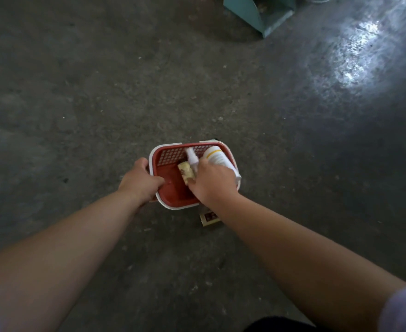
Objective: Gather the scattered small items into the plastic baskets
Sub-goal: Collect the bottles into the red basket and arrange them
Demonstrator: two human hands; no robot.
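Note:
A small red plastic basket (173,191) with a white rim stands on the concrete floor. My left hand (139,182) grips its left rim. Over the inside of the basket my right hand (212,182) holds a small white spray bottle (192,158), whose nozzle points away from me. Beside it in the basket lie a white bottle with a yellow band (217,155) and a beige patterned packet (186,172). A small flat box (209,218) lies on the floor just in front of the basket, partly under my right forearm.
A teal metal object (259,10) stands at the far edge, top middle. A bright light patch (357,53) shines on the floor at the right. Bare grey concrete floor (77,92) surrounds the basket.

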